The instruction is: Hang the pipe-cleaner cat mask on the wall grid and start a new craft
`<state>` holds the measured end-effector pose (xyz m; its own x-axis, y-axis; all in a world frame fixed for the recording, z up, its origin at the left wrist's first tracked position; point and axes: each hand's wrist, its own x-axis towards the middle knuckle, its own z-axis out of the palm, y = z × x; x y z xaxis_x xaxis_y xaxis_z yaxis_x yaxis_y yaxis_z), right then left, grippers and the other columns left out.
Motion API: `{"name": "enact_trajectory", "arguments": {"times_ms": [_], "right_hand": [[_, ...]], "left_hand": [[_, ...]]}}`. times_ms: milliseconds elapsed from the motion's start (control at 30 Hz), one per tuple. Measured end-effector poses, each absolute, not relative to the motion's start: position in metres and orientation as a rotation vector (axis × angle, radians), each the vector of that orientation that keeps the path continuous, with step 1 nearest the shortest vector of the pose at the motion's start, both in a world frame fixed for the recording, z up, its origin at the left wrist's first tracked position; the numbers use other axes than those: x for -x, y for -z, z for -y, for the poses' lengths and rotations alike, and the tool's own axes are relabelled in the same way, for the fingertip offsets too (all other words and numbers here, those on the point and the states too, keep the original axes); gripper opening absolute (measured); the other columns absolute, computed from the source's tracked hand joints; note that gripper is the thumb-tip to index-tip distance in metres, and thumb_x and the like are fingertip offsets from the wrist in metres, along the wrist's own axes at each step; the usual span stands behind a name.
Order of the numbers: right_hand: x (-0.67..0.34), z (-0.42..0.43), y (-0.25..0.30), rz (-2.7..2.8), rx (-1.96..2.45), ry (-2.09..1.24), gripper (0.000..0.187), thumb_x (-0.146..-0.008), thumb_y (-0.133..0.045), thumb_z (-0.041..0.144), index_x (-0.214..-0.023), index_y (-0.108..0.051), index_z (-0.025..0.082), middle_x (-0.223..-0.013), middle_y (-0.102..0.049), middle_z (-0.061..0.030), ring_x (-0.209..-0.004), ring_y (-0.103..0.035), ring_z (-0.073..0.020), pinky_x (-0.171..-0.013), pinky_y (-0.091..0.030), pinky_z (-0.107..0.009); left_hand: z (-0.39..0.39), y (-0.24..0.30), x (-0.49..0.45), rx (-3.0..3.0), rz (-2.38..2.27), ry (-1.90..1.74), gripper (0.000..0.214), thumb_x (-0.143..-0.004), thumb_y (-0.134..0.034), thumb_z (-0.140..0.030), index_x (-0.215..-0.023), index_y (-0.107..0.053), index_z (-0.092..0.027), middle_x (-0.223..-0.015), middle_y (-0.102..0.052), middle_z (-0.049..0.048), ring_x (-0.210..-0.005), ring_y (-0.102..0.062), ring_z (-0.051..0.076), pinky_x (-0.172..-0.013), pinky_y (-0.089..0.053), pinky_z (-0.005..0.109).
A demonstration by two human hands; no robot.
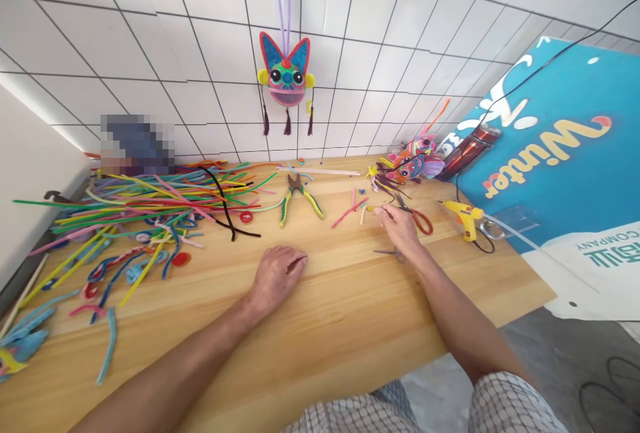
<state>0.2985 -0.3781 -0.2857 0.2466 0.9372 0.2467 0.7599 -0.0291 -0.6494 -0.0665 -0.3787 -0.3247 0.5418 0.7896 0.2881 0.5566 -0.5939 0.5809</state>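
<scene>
My left hand [277, 273] rests palm down on the wooden table [320, 326], fingers curled loosely, holding nothing. My right hand [399, 223] reaches forward, its fingertips at a short yellow pipe-cleaner piece [371, 208], just left of the red-handled scissors [417, 216]. Whether the fingers pinch that piece I cannot tell. Short pink pipe-cleaner scraps [349, 212] lie just left of it. Yellow-green handled pliers [298, 197] lie ahead between my hands.
A big heap of coloured pipe cleaners [135, 210] covers the table's left. A yellow glue gun [465, 218] lies at right, near a copper wire spool [470, 148] and a pipe-cleaner figure [415, 158]. A colourful ornament [286, 76] hangs on the tiled wall. A blue banner [565, 153] leans right.
</scene>
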Motion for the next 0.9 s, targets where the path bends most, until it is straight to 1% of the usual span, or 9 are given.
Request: {"name": "enact_trajectory", "arguments": {"times_ms": [167,200,267,333,433,533,667,767,900], "right_hand": [[-0.302,0.381,0.284,1.533,1.846,-0.345,0.043,-0.102,-0.052,0.055,-0.078,-0.067,0.023,-0.064,-0.066,-0.0014,-0.062,-0.061,-0.0202,-0.062,-0.04,-0.031],[-0.301,0.381,0.283,1.546,1.84,-0.345,0.042,-0.102,-0.054,0.054,-0.078,-0.068,0.023,-0.066,-0.067,-0.0017,-0.063,-0.061,-0.0201,-0.062,-0.04,-0.031],[-0.301,0.376,0.278,1.608,1.809,-0.341,0.036,-0.102,-0.056,0.051,-0.087,-0.072,0.023,-0.076,-0.073,-0.0027,-0.069,-0.065,-0.0209,-0.066,-0.045,-0.031],[-0.303,0.363,0.273,1.721,1.765,-0.305,0.029,-0.103,-0.059,0.046,-0.099,-0.076,0.023,-0.091,-0.079,-0.0047,-0.08,-0.07,-0.0229,-0.073,-0.05,-0.033],[-0.316,0.328,0.265,1.904,1.751,-0.092,0.024,-0.103,-0.061,0.037,-0.111,-0.077,0.022,-0.111,-0.08,-0.0107,-0.103,-0.073,-0.0283,-0.093,-0.055,-0.04],[-0.342,0.281,0.258,1.978,1.883,0.177,0.028,-0.101,-0.061,0.03,-0.121,-0.076,0.016,-0.125,-0.076,-0.0187,-0.123,-0.066,-0.0352,-0.11,-0.05,-0.049],[-0.379,0.234,0.254,1.929,2.108,0.305,0.037,-0.094,-0.068,0.019,-0.129,-0.073,0.012,-0.144,-0.067,-0.0239,-0.136,-0.057,-0.0391,-0.116,-0.044,-0.054],[-0.399,0.226,0.256,1.908,2.168,0.317,0.036,-0.096,-0.069,0.018,-0.13,-0.073,0.007,-0.145,-0.066,-0.0262,-0.136,-0.058,-0.0364,-0.115,-0.041,-0.05],[-0.411,0.231,0.261,1.883,2.216,0.353,0.031,-0.106,-0.062,0.024,-0.126,-0.075,0.004,-0.133,-0.071,-0.0271,-0.129,-0.06,-0.033,-0.11,-0.039,-0.047]], "left_hand": [[0.379,0.324,0.067,-2.375,-1.093,-0.723,0.02,-0.105,-0.061,-0.021,-0.102,-0.081,-0.023,-0.098,-0.083,0.0041,-0.091,-0.074,0.023,-0.085,-0.05,0.038],[0.379,0.323,0.067,-2.377,-1.092,-0.72,0.02,-0.105,-0.061,-0.022,-0.102,-0.081,-0.023,-0.098,-0.083,0.0041,-0.092,-0.074,0.023,-0.086,-0.05,0.038],[0.379,0.324,0.067,-2.377,-1.083,-0.724,0.02,-0.105,-0.061,-0.022,-0.102,-0.081,-0.023,-0.099,-0.083,0.0041,-0.093,-0.075,0.023,-0.087,-0.05,0.038],[0.379,0.324,0.066,-2.372,-1.077,-0.735,0.02,-0.105,-0.061,-0.022,-0.101,-0.08,-0.024,-0.1,-0.083,0.0042,-0.094,-0.075,0.022,-0.087,-0.051,0.037],[0.379,0.324,0.066,-2.365,-1.091,-0.731,0.021,-0.105,-0.06,-0.021,-0.1,-0.081,-0.024,-0.099,-0.083,0.0045,-0.093,-0.075,0.022,-0.087,-0.05,0.037],[0.378,0.322,0.066,-2.358,-1.098,-0.714,0.02,-0.104,-0.062,-0.021,-0.098,-0.081,-0.024,-0.097,-0.083,0.004,-0.092,-0.075,0.022,-0.085,-0.05,0.036],[0.377,0.319,0.066,-2.352,-1.085,-0.716,0.017,-0.102,-0.065,-0.02,-0.098,-0.08,-0.025,-0.095,-0.083,0.0026,-0.091,-0.075,0.022,-0.083,-0.05,0.035],[0.378,0.319,0.065,-2.347,-1.084,-0.732,0.017,-0.103,-0.064,-0.02,-0.098,-0.08,-0.025,-0.096,-0.083,0.0022,-0.091,-0.075,0.022,-0.085,-0.049,0.036],[0.379,0.32,0.065,-2.349,-1.091,-0.736,0.018,-0.103,-0.063,-0.021,-0.096,-0.08,-0.024,-0.095,-0.083,0.0021,-0.089,-0.075,0.022,-0.082,-0.048,0.036]]}}
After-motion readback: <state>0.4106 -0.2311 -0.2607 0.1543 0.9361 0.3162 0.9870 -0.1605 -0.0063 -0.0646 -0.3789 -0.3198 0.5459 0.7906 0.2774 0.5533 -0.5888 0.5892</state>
